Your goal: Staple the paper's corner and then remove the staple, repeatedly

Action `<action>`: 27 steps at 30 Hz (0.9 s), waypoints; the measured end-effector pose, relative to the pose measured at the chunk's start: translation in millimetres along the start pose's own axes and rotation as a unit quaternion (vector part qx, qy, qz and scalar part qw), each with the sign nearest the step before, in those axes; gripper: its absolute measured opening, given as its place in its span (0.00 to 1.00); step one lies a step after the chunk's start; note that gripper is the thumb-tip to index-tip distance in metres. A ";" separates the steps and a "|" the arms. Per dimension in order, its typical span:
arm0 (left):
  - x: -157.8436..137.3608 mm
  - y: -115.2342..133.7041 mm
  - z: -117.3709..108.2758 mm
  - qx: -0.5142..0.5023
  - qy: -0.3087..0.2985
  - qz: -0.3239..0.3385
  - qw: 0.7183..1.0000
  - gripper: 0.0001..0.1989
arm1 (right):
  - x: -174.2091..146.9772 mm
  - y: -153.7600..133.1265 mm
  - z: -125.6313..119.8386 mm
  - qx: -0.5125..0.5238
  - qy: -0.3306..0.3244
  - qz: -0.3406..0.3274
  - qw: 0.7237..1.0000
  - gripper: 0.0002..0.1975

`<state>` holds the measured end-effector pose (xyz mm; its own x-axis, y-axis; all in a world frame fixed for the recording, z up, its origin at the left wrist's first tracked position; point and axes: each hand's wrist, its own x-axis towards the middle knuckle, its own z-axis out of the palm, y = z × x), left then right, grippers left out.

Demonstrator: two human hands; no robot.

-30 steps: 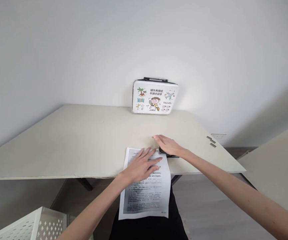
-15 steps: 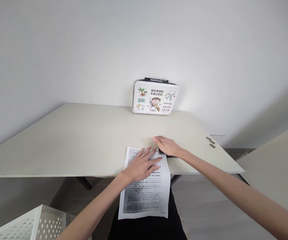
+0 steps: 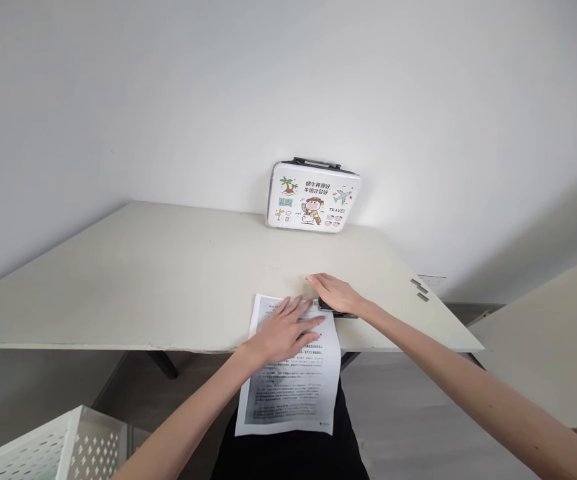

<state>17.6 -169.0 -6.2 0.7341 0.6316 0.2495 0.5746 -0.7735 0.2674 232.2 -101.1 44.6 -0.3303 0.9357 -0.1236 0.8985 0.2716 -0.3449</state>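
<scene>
left hand (image 3: 281,335) spread, on paper (image 3: 291,403), right hand (image 3: 337,293) — atop stapler (image 3: 324,306)

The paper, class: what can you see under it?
The paper lies partly on the table, under the left hand, and overhangs its edge above black clothing. Whether more sheets or part of the stapler lie beneath is hidden.

Sheet (image 3: 293,397) – matt ppr; tabletop (image 3: 168,280) – smooth w/ rough edge (image 3: 193,350)

We are holding a printed white sheet (image 3: 293,393) on the bench (image 3: 168,280), its lower part overhanging the front edge; a black stapler (image 3: 323,306), largely hidden, is lying at its upper right corner.
</scene>
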 end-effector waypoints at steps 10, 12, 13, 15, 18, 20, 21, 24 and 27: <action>0.4 -2.4 7.4 0.001 0.015 0.008 1.000 0.26 | 2.1 4.2 0.4 0.002 0.004 0.008 1.000 0.34; 0.7 -1.9 7.4 0.000 0.015 0.008 1.000 0.26 | 2.1 3.1 0.6 -0.007 0.006 0.009 1.000 0.34; 0.7 -1.6 7.4 0.001 0.015 0.007 1.000 0.26 | 2.1 2.3 1.0 -0.012 0.007 0.010 1.000 0.34; 0.5 -0.9 7.2 0.003 0.016 0.001 1.000 0.26 | 2.3 0.1 2.5 -0.027 0.011 0.012 1.000 0.32; 0.3 -0.3 6.9 0.009 0.019 0.001 1.000 0.27 | 3.2 -3.8 5.9 -0.058 0.022 0.012 0.998 0.30; 0.7 -0.5 6.7 0.012 0.024 0.006 1.000 0.27 | 4.1 -6.1 8.7 -0.080 0.029 0.013 0.996 0.28; 1.1 -0.8 6.6 0.014 0.026 0.007 1.000 0.27 | 4.5 -7.1 10.1 -0.092 0.031 0.014 0.995 0.28; 2.2 -1.7 7.0 0.017 0.029 0.005 0.999 0.26 | 4.0 -10.5 14.3 -0.127 0.042 0.020 0.991 0.27; 1.6 -2.1 7.1 0.023 0.031 0.007 0.999 0.26 | -0.3 -15.7 16.4 -0.159 0.058 0.025 0.985 0.26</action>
<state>20.1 -166.7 -13.0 0.7192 0.6216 0.3104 0.5812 -0.7830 0.2216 213.4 -109.3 34.8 -0.2648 0.9641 -0.0197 0.9640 0.2642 -0.0294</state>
